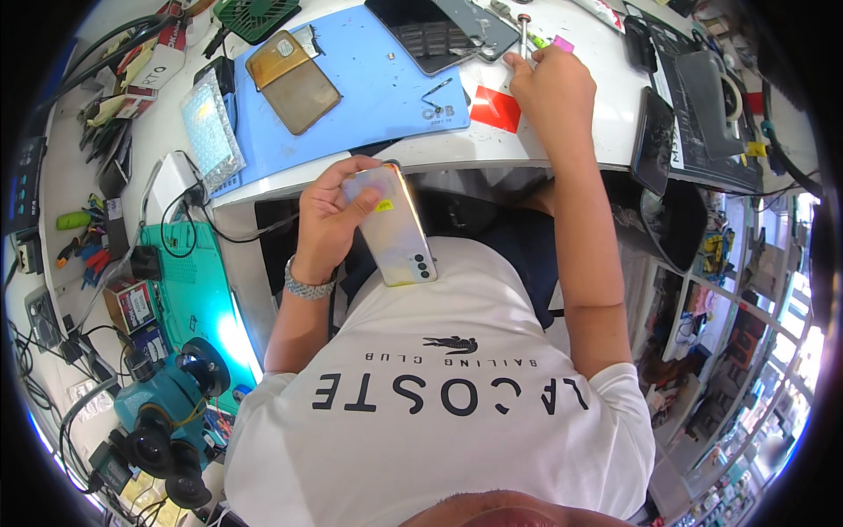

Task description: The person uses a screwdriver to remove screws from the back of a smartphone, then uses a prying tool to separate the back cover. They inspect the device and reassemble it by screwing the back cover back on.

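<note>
My left hand [338, 206] is closed around a pale, pearly smartphone [399, 233], back side up, with a small yellow sticker and camera lenses at its near end. The phone is over my lap, against my shirt. Over the far part of the white table, my right hand [558, 92] has its thumb and forefinger at the near end of a slim metal screwdriver [524, 35], seemingly pinching it. A pink piece [563, 44] shows just beyond the fingers. Beside the wrist lies a red square card [496, 109].
A blue work mat [351, 105] carries a brownish clear phone case [294, 83], tweezers [436, 90] and a dark phone screen [421, 35]. Bubble wrap [212, 132] is at left. A black phone [652, 140] sits at the right edge, a teal microscope [167, 404] lower left.
</note>
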Motion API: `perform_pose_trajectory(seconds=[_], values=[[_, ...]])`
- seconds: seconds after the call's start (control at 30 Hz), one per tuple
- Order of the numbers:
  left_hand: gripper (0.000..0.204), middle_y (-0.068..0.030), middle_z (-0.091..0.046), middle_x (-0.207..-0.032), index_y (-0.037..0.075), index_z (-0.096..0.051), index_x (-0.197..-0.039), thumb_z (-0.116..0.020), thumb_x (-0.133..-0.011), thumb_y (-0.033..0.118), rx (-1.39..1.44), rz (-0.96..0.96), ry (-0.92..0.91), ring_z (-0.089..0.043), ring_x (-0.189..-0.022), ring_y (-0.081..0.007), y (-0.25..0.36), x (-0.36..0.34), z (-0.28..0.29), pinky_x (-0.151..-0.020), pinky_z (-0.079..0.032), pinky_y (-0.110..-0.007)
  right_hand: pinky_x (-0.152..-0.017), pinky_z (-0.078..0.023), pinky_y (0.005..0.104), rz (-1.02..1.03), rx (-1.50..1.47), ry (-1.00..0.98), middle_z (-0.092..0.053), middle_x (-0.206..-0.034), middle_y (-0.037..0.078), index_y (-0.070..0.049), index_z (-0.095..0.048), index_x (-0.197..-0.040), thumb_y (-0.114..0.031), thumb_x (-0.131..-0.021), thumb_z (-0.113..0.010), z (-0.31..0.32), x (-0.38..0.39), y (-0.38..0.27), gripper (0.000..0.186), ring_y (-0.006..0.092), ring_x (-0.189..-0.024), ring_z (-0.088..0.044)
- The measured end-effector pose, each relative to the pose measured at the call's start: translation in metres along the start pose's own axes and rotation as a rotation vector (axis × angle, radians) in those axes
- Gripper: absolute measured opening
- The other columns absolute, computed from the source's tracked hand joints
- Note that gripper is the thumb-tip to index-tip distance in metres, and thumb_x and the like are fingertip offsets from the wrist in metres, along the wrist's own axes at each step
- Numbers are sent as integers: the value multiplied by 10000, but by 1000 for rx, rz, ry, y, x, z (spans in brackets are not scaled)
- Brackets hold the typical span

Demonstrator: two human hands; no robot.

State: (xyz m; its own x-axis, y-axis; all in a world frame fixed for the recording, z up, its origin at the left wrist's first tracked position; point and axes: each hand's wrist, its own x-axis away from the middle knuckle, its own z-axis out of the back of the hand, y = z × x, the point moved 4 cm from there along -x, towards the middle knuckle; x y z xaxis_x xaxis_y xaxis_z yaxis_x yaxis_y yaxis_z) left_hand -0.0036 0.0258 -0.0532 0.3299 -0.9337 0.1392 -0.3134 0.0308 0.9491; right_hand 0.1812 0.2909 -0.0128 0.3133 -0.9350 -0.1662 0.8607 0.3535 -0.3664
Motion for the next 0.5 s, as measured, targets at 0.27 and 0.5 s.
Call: perform_pose_trajectory(seconds=[0.27, 0.5], values=[[334, -83, -693, -1134, -23, -607, -1252, -729, -959, 82, 109, 63, 15, -659, -1011, -145, -7, 2, 9, -923, -527, -286, -714, -560, 387, -152, -205, -23, -741, -792, 158, 24, -744, -949, -300, -917, -705, 5, -21, 4, 328, 258, -711, -715], [236, -72, -696, -1080, -10, -636, -1188, -651, -1009, 143, 187, 186, 43, -671, -953, -143, -2, -1, 9, -890, -529, -280, -770, -609, 320, 117, -1274, 25, -720, -937, 177, -19, -185, -1548, 81, -951, -616, 5, 30, -27, 743, 204, -815, -724]])
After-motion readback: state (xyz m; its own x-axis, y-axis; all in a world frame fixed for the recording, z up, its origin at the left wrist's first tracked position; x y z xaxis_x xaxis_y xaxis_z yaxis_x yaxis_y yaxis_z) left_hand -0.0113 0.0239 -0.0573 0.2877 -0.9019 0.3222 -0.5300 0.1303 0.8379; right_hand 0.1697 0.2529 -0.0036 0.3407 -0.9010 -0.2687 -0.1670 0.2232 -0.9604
